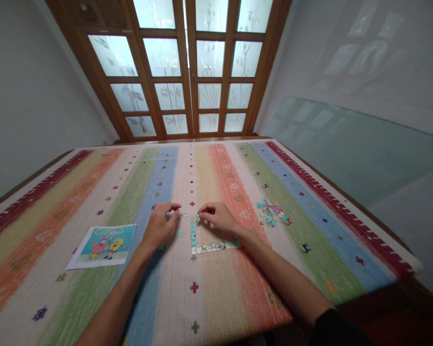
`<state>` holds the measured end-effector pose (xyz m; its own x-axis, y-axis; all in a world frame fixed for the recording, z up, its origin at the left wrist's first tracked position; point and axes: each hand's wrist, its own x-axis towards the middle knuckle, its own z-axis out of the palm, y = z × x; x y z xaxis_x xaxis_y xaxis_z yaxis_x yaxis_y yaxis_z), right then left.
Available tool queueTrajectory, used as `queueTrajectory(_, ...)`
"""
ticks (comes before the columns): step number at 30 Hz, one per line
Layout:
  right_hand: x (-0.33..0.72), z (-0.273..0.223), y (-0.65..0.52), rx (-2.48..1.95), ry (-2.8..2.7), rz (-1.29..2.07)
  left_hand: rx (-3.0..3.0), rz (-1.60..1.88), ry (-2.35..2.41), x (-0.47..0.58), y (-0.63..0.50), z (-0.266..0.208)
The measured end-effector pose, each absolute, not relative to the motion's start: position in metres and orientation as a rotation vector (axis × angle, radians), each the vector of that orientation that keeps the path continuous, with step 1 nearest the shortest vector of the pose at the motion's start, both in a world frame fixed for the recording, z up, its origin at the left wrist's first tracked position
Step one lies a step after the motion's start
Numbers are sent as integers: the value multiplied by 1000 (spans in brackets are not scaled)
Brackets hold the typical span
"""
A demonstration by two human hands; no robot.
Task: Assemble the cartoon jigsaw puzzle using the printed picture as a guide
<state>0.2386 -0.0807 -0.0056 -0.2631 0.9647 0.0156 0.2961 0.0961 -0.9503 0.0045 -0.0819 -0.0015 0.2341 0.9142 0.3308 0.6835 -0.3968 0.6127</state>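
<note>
My right hand (218, 217) pinches a small green jigsaw piece (197, 218) at the top of the left side of a partly joined puzzle border (193, 238). That border forms an L, with a teal left column and a multicoloured bottom row running under my right wrist. My left hand (161, 224) hovers just left of it, fingers curved and thumb apart from the index finger. Close to its fingertips lies a loose pale jigsaw piece (185, 215). Another loose teal piece (181, 234) rests lower down, and a green one (162, 247) is partly hidden beside my left wrist.
A heap of mixed jigsaw pieces (273, 213) lies to the right. On the left is a printed cartoon picture (106, 245) on white paper. A striped cloth (209, 293) covers the table. Beyond stand wooden doors (191, 77) with frosted panes; a glass sheet (346, 139) leans at right.
</note>
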Motion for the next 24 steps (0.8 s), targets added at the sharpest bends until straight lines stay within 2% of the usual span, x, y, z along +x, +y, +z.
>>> queueTrajectory(4, 247, -2, -78, -1383, -1703, 1117, 2252, 909, 1547, -8, -79, -10)
queueTrajectory(17, 258, -5, -75, -1697, -2050, 448, 2409, 797, 1585, -7, -80, -27)
queueTrajectory(24, 262, -7, -76, -1537, -2140, 506, 2439, 766, 1545, -12, -79, -27)
